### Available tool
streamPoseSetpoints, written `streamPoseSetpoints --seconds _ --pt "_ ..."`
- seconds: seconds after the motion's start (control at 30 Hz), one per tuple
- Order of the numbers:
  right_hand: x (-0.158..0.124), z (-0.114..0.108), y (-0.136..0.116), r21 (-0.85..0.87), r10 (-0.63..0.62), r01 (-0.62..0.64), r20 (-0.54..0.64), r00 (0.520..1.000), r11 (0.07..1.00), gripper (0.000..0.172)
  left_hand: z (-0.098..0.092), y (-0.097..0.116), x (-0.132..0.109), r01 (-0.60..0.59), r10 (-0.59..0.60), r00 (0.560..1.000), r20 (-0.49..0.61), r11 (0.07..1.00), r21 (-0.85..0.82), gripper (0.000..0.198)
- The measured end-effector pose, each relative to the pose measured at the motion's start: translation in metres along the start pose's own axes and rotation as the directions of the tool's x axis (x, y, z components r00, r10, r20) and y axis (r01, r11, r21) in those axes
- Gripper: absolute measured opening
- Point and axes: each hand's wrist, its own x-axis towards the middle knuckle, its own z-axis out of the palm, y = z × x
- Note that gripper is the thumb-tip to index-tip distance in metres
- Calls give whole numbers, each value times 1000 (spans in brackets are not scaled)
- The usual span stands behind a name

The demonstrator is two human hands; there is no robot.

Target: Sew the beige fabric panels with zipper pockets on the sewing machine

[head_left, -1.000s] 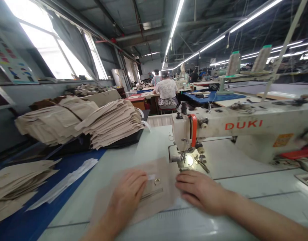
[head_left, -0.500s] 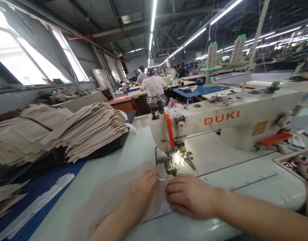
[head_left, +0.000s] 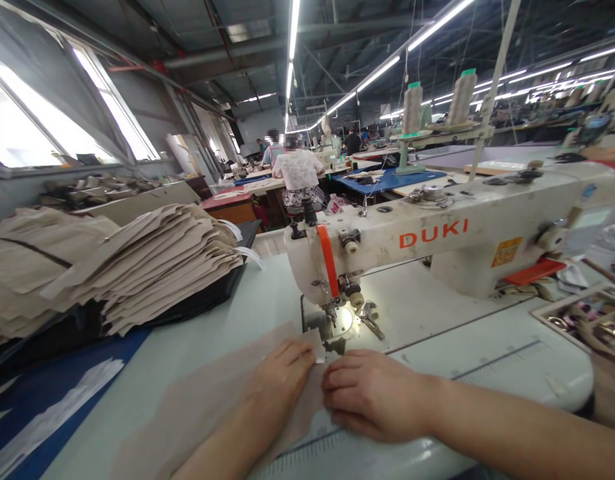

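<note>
A thin beige fabric piece (head_left: pixel 197 413) lies on the pale sewing table, and its far corner reaches the presser foot (head_left: pixel 332 327) of a white DUKI sewing machine (head_left: pixel 432 237). My left hand (head_left: pixel 282 380) grips the fabric just short of that corner. My right hand (head_left: pixel 370 397) sits close beside it with curled fingers pressed on the fabric's right edge. A small white tag (head_left: pixel 318 353) shows at the fabric's corner between my hand and the foot. The fabric's underside and the needle's contact point are hidden.
A tall stack of beige fabric pieces (head_left: pixel 137 267) sits on a black tray at the left, above a blue table cover (head_left: pixel 62 400). A compartment tray of metal parts (head_left: pixel 582 320) stands at the right. Thread cones (head_left: pixel 412 110) rise behind the machine. A co-worker (head_left: pixel 298 170) sits farther back.
Both hands have moved closer together near the presser foot, with the fabric corner drawn up to it. The metal ring and strip seen earlier are out of sight. The view has swung slightly rightward.
</note>
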Motion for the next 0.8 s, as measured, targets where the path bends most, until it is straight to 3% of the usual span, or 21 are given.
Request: streamPoseSetpoints --seconds 0.37,0.8 --pt "0 0 0 4 0 0 2 1000 1000 18 -4 5 7 -45 52 992 -116 997 62 39" --pt "2 1 3 18 26 -26 -8 1000 1000 19 1 5 0 -29 36 997 -67 995 95 41"
